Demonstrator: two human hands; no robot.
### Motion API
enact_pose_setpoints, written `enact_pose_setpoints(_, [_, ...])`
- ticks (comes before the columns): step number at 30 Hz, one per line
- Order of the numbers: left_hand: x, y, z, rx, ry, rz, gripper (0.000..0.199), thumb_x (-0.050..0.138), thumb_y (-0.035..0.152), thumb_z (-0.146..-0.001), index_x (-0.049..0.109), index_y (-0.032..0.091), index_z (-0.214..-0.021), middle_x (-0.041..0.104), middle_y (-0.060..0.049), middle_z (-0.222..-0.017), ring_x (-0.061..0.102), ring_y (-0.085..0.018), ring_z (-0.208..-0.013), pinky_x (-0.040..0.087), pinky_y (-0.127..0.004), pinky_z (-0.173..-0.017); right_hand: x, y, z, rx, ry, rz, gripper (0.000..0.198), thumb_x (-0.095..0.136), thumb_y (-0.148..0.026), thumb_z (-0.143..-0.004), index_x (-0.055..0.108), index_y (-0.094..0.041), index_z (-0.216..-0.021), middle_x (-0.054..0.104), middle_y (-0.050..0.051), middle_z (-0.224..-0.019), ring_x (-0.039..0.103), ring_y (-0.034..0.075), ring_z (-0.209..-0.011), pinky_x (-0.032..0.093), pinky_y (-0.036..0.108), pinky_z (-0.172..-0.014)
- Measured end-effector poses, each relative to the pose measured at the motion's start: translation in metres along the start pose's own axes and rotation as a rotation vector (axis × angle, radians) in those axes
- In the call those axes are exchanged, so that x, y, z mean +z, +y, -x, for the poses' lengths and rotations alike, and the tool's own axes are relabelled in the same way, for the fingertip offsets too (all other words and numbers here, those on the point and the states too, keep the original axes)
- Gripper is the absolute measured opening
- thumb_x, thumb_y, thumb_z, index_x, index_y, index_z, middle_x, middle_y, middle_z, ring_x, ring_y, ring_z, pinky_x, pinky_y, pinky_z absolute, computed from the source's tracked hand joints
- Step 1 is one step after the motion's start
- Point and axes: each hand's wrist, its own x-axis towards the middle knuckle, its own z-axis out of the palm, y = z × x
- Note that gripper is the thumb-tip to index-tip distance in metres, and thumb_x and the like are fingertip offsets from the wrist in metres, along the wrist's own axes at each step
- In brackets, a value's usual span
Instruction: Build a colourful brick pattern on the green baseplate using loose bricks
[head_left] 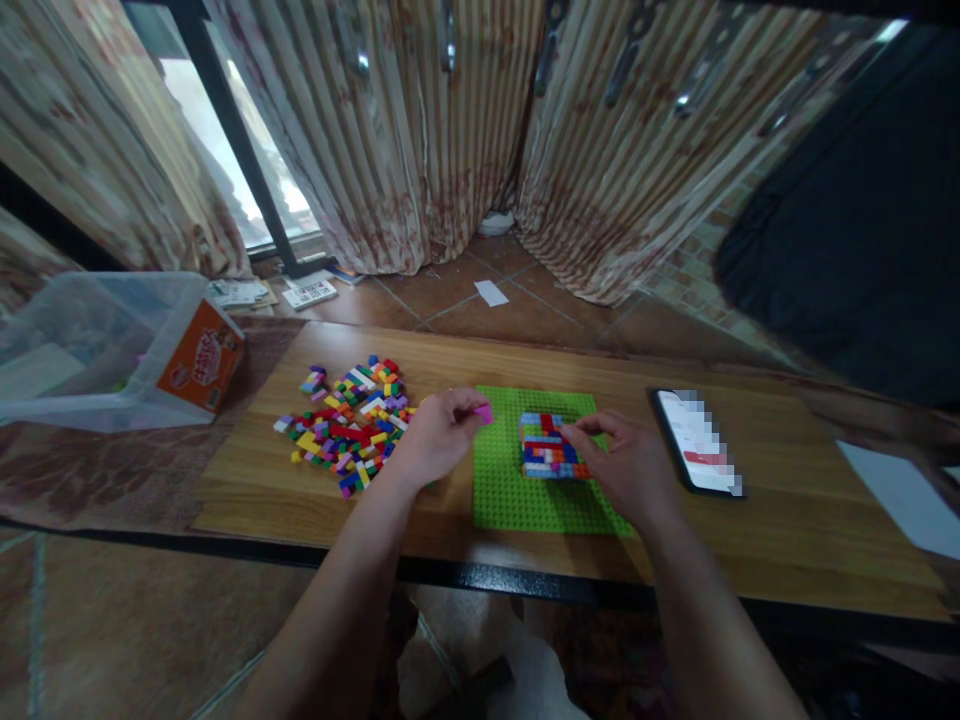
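Observation:
My left hand pinches a small magenta toy brick over the left edge of the green baseplate. On that plate stands a low block structure of stacked red, blue, orange and light-blue bricks. My right hand is at its right side, thumb and fingers bent in against the upper right corner. That hand hides part of the structure's right end. To the left of my left hand lies a loose heap of many-coloured bricks, partly covered by the hand.
A wooden table carries everything. On the right lies a phone with a lit screen, and a white sheet is farther right. A clear plastic bin with an orange label stands at the left. Curtains hang behind.

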Motion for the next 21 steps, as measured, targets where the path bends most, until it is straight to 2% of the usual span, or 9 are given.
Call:
enact_pose_setpoints(5, [-0.025,-0.003,0.003,-0.026,0.101,-0.355,0.023,0.051,0.021,-0.086,0.072,0.019,-0.095,0.073,-0.003,-0.085,0.065,-0.016,-0.076,0.048,-0.025,-0.068,0.005,-0.001,0.001,-0.048,0.013,0.020,0.027,0.057,-0.043,-0.085,0.066,-0.022,-0.071,0.067,0.004,-0.076,0.062,0.021,-0.074,0.043,0.034,-0.071])
enact_pose_setpoints(9, [-0.032,0.003,0.005,-0.008,0.091,-0.519,0.024,0.051,0.019,-0.087,0.074,0.019,-0.094,0.074,-0.005,-0.088,0.065,-0.018,-0.079,0.048,-0.026,-0.072,0.009,-0.001,0.001,-0.079,-0.002,0.020,0.026,0.055,-0.041,-0.085,0.065,-0.022,-0.071,0.067,0.004,-0.075,0.062,0.021,-0.073,0.043,0.034,-0.070])
enact_pose_setpoints(12, [-0.030,0.006,0.005,-0.014,0.071,-0.538,0.024,0.051,0.016,-0.086,0.073,0.019,-0.094,0.073,-0.004,-0.086,0.065,-0.018,-0.078,0.048,-0.025,-0.071,0.011,-0.004,0.002,-0.090,0.019,0.007,0.026,0.056,-0.041,-0.085,0.065,-0.022,-0.071,0.066,0.003,-0.074,0.062,0.020,-0.072,0.043,0.033,-0.069])
enact_pose_setpoints(17, [-0.026,0.007,0.005,0.000,-0.004,-0.434,0.023,0.051,0.015,-0.085,0.071,0.019,-0.093,0.072,-0.003,-0.083,0.064,-0.016,-0.074,0.048,-0.024,-0.069,0.016,-0.016,0.003,-0.150,0.055,-0.039,0.023,0.056,-0.037,-0.087,0.063,-0.022,-0.071,0.066,0.003,-0.076,0.060,0.020,-0.075,0.043,0.033,-0.071])
enact_pose_setpoints(21, [-0.027,0.007,0.006,-0.014,0.016,-0.447,0.019,0.055,0.016,-0.083,0.072,0.019,-0.089,0.071,-0.003,-0.078,0.063,-0.017,-0.072,0.046,-0.025,-0.068,0.020,-0.024,0.004,-0.183,0.015,-0.063,0.023,0.055,-0.036,-0.089,0.063,-0.023,-0.073,0.066,0.003,-0.078,0.060,0.020,-0.076,0.044,0.035,-0.073])
